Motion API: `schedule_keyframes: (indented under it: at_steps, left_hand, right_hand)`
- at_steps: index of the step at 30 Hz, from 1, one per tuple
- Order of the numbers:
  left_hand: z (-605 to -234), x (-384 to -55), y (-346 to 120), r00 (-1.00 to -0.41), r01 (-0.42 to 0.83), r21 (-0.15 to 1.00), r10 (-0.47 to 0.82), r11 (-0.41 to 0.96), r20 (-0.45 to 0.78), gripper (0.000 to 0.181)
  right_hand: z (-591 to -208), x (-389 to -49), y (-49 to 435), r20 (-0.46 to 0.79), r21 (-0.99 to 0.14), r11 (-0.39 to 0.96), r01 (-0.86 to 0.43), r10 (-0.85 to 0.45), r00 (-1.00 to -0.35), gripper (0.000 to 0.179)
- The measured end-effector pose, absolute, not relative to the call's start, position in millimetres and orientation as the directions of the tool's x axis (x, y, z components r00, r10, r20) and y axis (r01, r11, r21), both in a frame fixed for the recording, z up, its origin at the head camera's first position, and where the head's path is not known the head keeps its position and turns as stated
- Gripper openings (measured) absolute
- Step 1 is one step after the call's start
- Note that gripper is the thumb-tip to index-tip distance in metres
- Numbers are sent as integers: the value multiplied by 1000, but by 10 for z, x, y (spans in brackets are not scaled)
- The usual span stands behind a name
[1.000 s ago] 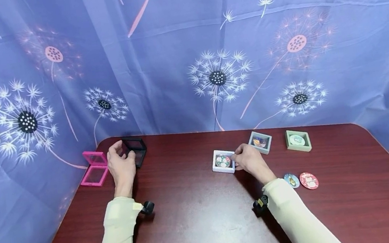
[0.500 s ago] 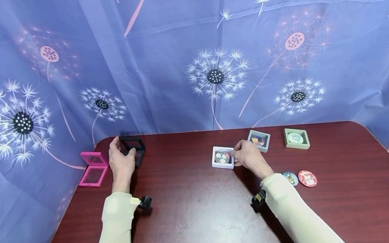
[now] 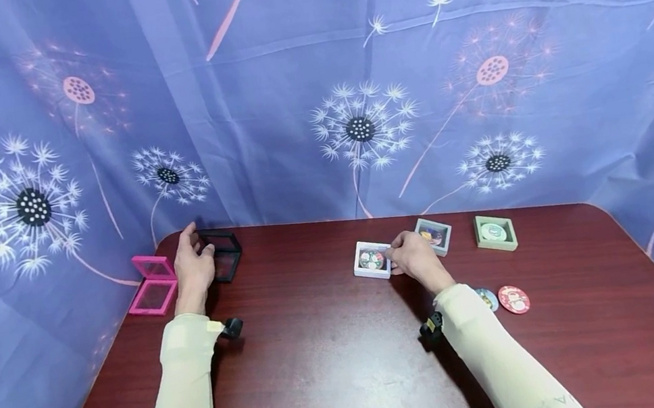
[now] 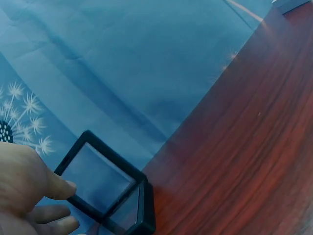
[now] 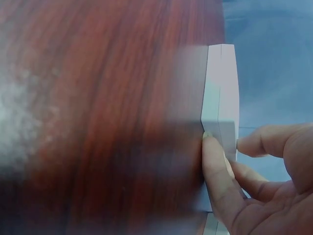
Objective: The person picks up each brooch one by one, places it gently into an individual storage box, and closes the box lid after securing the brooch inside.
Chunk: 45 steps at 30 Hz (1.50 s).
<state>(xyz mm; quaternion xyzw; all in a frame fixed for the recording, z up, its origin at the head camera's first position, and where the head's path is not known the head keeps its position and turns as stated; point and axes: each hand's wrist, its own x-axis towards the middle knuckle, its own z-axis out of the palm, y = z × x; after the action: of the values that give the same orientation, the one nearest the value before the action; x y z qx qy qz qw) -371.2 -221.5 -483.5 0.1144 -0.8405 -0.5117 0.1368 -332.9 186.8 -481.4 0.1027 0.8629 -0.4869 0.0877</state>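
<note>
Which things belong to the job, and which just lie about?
Apparently in use:
white case, pinched by right hand
patterned disc inside
black case, beside left hand

Lying about, seemingly:
pink case
grey-blue case
green case
blue disc
red disc

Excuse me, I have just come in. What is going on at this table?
A person's right hand pinches the edge of a white case with a round disc inside. The left hand is at an open black case; whether it touches it is unclear. An open pink case is at the far left. Toward the right, a grey-blue case and a green case each hold something round, and two loose discs lie on the table.
</note>
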Motion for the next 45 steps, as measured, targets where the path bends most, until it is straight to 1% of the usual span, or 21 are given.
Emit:
schedule_keyframes:
  at_steps: [5, 13, 23, 32, 37, 45]
  left_hand:
    - [-4871, -3732, -2288, -945, -40, 901, -310, 433, 107, 56]
    - [-4921, -3744, -2351, -935, -11, 867, -312, 498, 168, 41]
    - [-4934, -3748, -2385, -927, -15, 885, -339, 466, 163, 28]
    - [-4963, -3767, -2372, -949, 0, 921, -290, 389, 122, 27]
    - [-4979, -3764, -2331, -962, 19, 918, -241, 397, 125, 27]
    - [-4993, -3739, -2257, -979, 41, 920, -168, 391, 115, 24]
  right_hand:
    - [-4815, -3382, 1850, -258, -820, 504, 271, 97, -961, 24]
    - [-4797, -3433, 1796, -263, -811, 509, 289, 125, -957, 20]
    - [-4754, -3436, 1808, -240, -808, 531, 255, 99, -966, 25]
    - [-4758, -3511, 1821, -243, -799, 540, 265, 113, -963, 24]
    - [-4747, -3531, 1828, -248, -779, 565, 274, 124, -961, 23]
    - [-4745, -3545, 1827, -252, -782, 553, 287, 142, -957, 24]
